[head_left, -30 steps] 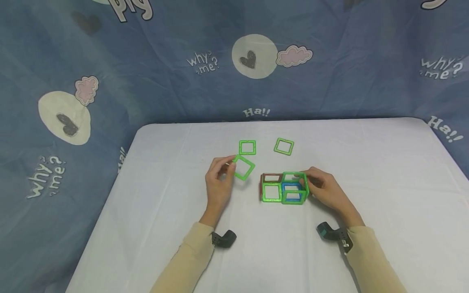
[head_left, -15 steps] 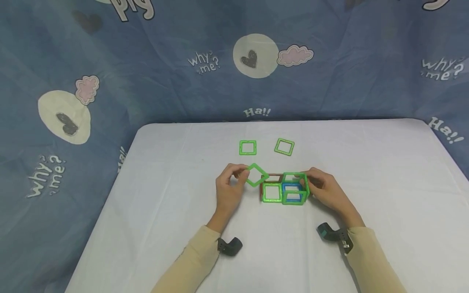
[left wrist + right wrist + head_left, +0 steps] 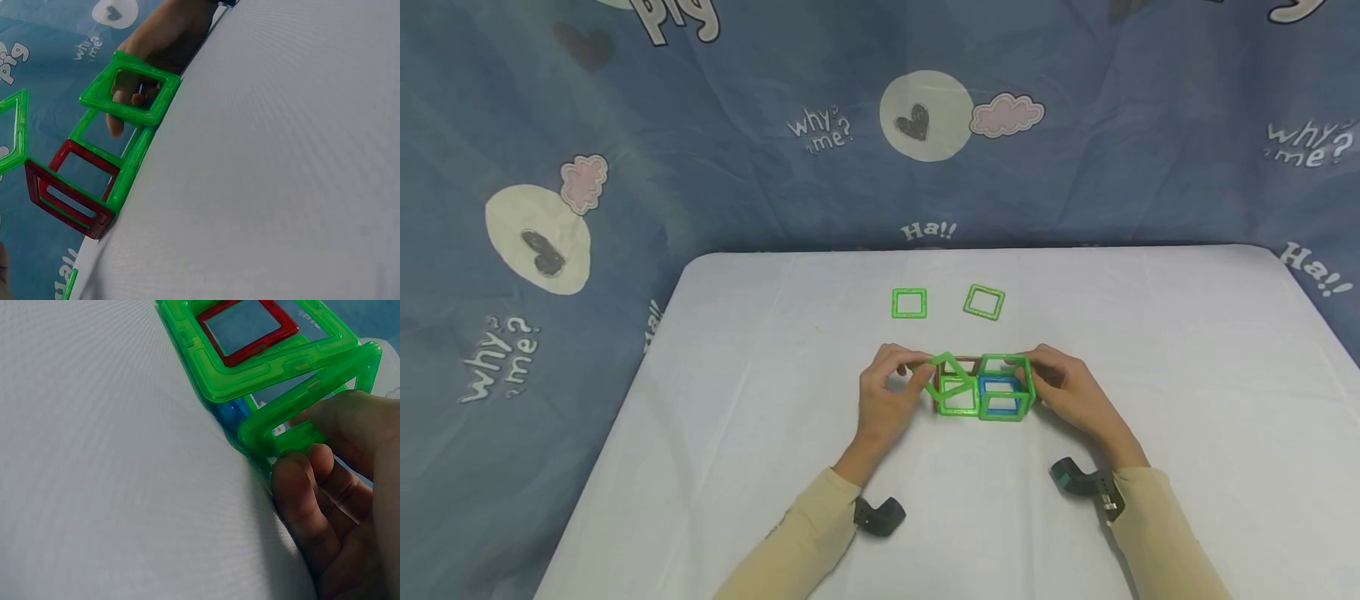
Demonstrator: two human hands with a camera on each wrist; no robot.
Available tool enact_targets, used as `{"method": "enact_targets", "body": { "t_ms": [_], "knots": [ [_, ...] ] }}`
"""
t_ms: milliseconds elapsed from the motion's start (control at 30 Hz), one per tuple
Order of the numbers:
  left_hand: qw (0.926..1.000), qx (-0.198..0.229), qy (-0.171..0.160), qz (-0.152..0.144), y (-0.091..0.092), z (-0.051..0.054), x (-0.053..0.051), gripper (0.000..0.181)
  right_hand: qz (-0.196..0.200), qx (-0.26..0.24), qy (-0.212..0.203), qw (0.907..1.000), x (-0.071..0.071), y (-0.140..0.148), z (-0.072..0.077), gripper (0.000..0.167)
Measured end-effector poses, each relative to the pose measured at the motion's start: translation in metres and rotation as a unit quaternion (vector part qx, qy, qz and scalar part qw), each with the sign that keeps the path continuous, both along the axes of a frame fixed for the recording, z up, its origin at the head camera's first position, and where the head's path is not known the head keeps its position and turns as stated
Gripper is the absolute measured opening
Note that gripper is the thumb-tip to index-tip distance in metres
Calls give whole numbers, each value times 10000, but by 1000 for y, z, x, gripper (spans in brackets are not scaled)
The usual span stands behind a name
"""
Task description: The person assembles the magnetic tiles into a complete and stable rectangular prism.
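A low structure of square magnetic tiles stands mid-table, with a green tile and a blue tile at its base. Red tiles form its left end, and green tiles stand up on the right. My left hand pinches a loose green magnetic tile by one corner, tilted over the structure's left half. In the left wrist view that tile appears apart from the red wall. My right hand holds the green end tile at the structure's right side, thumb and fingers around its edge.
Two more green square tiles lie flat farther back, one left and one right. White cloth covers the table. Behind it hangs a blue printed curtain.
My left hand has carried its green tile rightward and slightly toward me, from beside the back-left loose tile to over the structure. The right hand and structure have stayed in place.
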State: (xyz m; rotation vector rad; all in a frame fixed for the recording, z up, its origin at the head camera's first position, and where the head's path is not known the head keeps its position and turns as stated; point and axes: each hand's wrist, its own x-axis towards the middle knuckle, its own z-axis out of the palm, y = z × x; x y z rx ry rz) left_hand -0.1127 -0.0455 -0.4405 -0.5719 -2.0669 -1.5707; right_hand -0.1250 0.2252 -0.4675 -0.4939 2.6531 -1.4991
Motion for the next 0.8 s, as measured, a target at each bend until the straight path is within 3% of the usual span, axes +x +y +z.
{"method": "enact_targets", "body": {
  "t_ms": [100,233,333,800],
  "knots": [
    [10000,-7,14,-22,1,0,0,15,-31,67,-57,10000,1,0,1,23],
    [10000,-11,-63,-27,0,-16,-5,15,-73,128,-141,9998,1,-1,2,25],
    [10000,-44,-53,-49,0,-19,-5,15,-77,115,-160,9998,1,-1,2,25],
    [9991,-358,210,-87,3,-16,-2,11,-24,104,-51,9999,1,-1,1,25]
  ]
}}
